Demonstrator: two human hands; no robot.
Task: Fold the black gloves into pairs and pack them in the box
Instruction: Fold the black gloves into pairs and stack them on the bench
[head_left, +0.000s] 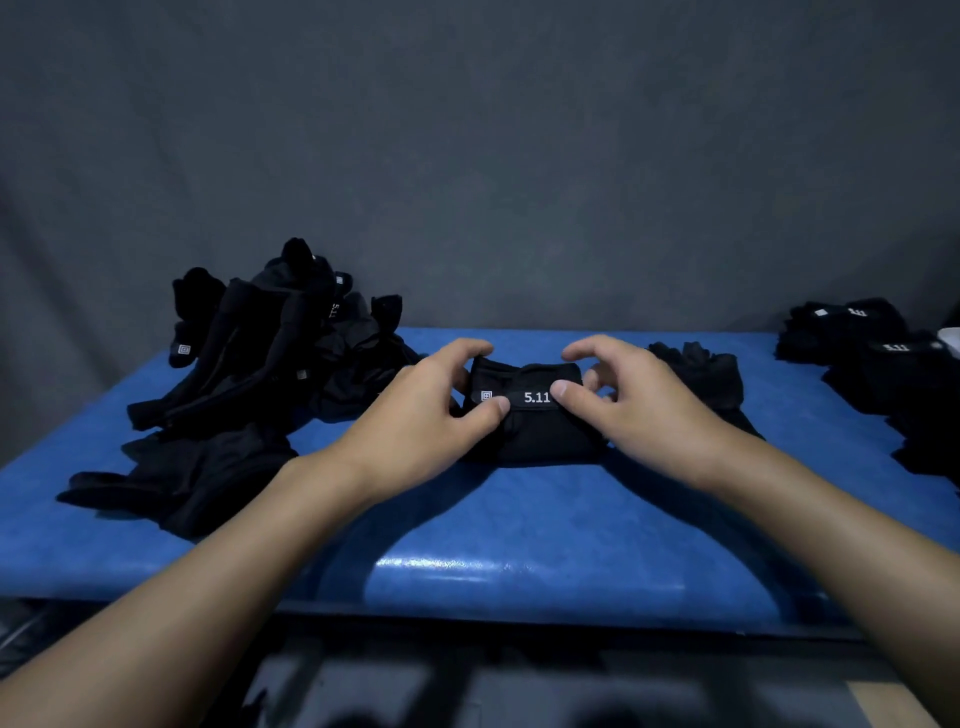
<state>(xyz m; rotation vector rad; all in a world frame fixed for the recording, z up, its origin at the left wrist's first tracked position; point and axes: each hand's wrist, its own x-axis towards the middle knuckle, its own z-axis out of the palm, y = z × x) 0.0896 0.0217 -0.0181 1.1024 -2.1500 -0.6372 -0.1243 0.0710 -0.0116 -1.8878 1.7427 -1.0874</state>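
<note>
A folded pair of black gloves (532, 426) with a white "5.11" label lies at the middle of the blue table (519, 545). My left hand (431, 415) pinches its cuff on the left, thumb on the label strip. From the right, my right hand (623, 400) pinches the cuff, its thumb beside the "5.11" mark. A heap of loose black gloves (270, 343) sits at the back left. Folded black glove pairs (878, 353) are stacked at the far right. No box shows clearly.
Another loose black glove (701, 374) lies just behind my right hand. More dark gloves (171, 478) spread along the table's left front. A white edge (950, 338) peeks in at the far right. A grey cloth backdrop (467, 156) hangs behind the table.
</note>
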